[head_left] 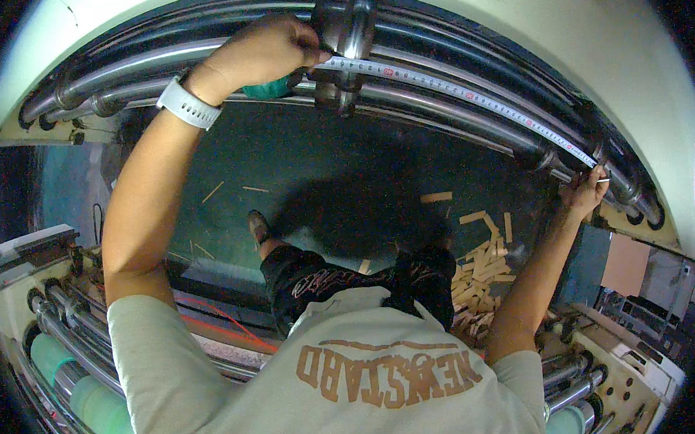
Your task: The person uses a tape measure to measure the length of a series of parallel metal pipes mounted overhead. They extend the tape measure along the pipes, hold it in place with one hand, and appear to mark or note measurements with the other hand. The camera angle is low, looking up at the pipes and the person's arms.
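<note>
A white tape measure blade (467, 94) with black and red marks is stretched along long shiny metal rollers (452, 105). At its left end my left hand (270, 53) is closed, thumb and fingers pinched on the blade beside a dark collar (344, 28) on the rollers. A thin dark tip pokes out from those fingers; its kind is unclear. Below that wrist shows a rounded green thing (272, 88), partly hidden. My right hand (585, 194) grips the blade's other end near the rollers' right end. A short thin white piece (605, 180) sticks out beside its fingertips.
Cream machine housing (648, 63) curves around the rollers. Wooden strips (482, 276) lie piled and scattered on the dark green floor (200, 154). Behind me stands more machinery with green rollers (96, 407) at left and metal rollers (573, 390) at right. Red cables (222, 314) run at lower left.
</note>
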Available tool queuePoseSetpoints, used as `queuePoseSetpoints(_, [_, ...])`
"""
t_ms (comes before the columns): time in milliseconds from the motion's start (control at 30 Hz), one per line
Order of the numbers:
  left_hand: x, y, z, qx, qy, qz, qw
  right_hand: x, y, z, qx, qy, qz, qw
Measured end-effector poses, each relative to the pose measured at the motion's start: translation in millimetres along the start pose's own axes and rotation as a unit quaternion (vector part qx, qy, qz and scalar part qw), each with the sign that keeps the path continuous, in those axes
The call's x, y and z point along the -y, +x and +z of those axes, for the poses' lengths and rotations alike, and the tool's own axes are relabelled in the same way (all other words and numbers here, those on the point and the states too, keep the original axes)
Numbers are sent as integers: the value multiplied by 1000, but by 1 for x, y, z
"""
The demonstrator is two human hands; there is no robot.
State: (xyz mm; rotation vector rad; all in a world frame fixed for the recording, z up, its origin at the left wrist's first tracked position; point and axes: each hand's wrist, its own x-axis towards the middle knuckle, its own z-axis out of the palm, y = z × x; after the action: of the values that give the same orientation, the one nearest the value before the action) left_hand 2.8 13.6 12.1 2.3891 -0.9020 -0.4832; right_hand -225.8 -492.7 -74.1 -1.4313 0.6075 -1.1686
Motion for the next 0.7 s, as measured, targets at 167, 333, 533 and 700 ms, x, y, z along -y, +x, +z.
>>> queuePoseSetpoints(167, [-4,0,0,6,49,-13,999,-6,-4,2,-15,9,29,999])
queuePoseSetpoints(333, [-7,1,-2,15,79,-17,997,-1,-8,8,-22,13,28,999])
queuePoseSetpoints(533, [-4,2,-1,15,47,-15,999,-12,7,-11,14,12,21,1000])
queuePoseSetpoints(700, [-10,0,-4,10,55,-22,998,-17,9,-12,50,42,27,997])
